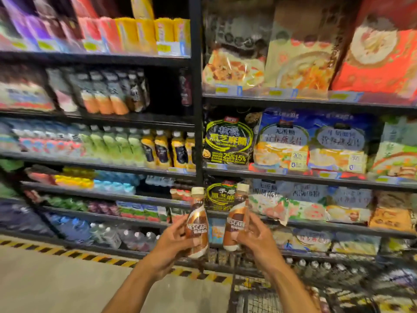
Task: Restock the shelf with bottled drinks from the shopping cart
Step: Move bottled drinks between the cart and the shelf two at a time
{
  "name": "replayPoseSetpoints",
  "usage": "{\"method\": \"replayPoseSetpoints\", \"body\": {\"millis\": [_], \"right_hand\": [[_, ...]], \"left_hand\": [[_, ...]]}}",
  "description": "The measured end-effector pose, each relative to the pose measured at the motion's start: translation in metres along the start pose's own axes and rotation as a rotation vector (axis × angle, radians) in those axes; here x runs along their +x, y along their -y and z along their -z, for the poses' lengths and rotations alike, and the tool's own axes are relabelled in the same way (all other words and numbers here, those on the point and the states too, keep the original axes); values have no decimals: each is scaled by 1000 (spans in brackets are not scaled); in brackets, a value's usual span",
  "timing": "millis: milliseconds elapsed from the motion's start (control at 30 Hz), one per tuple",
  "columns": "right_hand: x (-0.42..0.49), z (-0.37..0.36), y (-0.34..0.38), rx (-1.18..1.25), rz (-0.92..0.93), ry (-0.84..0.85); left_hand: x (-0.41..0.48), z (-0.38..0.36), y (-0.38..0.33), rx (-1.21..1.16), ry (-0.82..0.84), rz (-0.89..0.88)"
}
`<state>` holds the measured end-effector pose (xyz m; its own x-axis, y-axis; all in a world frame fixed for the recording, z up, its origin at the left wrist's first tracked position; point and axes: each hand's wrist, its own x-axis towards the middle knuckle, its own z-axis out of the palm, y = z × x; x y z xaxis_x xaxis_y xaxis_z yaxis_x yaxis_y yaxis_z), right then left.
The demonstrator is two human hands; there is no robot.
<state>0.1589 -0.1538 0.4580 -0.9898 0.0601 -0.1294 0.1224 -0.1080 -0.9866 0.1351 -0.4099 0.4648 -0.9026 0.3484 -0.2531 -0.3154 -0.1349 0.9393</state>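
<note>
**A:** Both your hands are up in front of the shelf (195, 109), one drink in each. Your left hand (173, 240) is curled round the left bottle (197, 222), and "NESCAFÉ" reads clean across its brown label.

**B:** Your right hand (255, 238) is wrapped round the right bottle (237, 222). It has the same brown-and-cream wrap and cream cap, with "ESCAFÉ" showing beside your fingers. Both bottles are upright, side by side, with a gap between them.

**A:** Behind them in the right bay there's a black bag (228, 141) with yellow-green characters, and "25%" and "1.5%" are legible at its foot.

**B:** In the left bay you've got yellow bottles (162, 150) with dark labels, and green ones just beside them. The print there is too blurred to read.

**A:** Down low there's a pale grey floor (56, 279), with a yellow-and-black striped line (90, 256) running along the foot of the shelf.

**B:** The wire shopping cart (259, 299) sits below your right forearm.
</note>
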Motion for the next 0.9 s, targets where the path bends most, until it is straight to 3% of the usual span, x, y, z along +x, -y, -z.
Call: {"method": "replayPoseSetpoints", "body": {"millis": [400, 667, 900], "right_hand": [[116, -214, 30, 25, 129, -44], [206, -264, 73, -2, 173, -41], [295, -287, 100, -12, 238, -19]], "left_hand": [[44, 204, -115, 118, -75, -181], [143, 277, -200, 150, -133, -327], [244, 318, -284, 342, -194, -486]]}}
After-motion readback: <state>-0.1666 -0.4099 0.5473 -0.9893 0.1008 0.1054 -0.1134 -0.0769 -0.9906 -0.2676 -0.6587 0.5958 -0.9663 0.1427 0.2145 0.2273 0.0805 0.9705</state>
